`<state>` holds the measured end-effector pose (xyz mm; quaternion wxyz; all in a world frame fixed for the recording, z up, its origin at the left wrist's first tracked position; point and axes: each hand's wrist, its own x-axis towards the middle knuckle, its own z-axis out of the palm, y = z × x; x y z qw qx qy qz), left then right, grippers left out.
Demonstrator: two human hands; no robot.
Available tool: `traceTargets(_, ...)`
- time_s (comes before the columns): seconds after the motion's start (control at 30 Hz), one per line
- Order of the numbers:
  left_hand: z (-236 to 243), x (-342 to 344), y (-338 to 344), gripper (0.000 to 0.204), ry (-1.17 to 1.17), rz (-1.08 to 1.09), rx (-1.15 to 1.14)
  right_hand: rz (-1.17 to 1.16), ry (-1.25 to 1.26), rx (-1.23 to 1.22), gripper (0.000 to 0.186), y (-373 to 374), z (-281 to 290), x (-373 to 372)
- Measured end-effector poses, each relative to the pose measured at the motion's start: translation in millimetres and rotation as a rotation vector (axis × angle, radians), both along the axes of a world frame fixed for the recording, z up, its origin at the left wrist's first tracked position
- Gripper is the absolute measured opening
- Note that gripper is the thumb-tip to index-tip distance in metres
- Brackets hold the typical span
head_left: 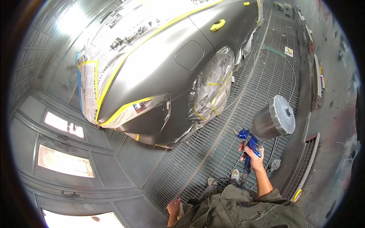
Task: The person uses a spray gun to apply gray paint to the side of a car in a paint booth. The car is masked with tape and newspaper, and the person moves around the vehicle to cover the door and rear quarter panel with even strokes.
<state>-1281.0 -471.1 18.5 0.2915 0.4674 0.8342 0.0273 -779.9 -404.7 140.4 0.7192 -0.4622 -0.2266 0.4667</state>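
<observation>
Your right hand (257,160) grips blue spray gun (252,144), apart from masked grey car (159,78). Left hand (174,207) low; grip can't be told. Step judged: spraying; next pass calls for square, steady aim.

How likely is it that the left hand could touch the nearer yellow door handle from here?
Probably not: the left hand hangs low by the body, while the nearer yellow door handle sits well ahead, with floor grating and the wrapped wheel between. Stepping closer looks needed.
</observation>
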Motion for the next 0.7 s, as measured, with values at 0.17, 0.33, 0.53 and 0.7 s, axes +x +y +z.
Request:
traceTargets(0.17, -6, -9, -25, 0.04, 0.074, 0.012, -0.152, -0.046, 0.005, -0.005, 0.026, 1, 1, 9)
traceTargets(0.33, 11, -7, -24, 0.039, 0.121, 0.087, -0.223, -0.08, 0.02, -0.002, 0.03, 7, -7, 11)
traceTargets(0.53, 3, -32, -13, 0.039, 0.105, -0.033, -0.114, -0.146, 0.01, -0.02, 0.024, 14, -17, 0)
traceTargets(0.7, -8, -62, 29, 0.039, 0.032, -0.106, -0.124, -0.176, 0.061, -0.011, 0.027, 14, -13, -35)
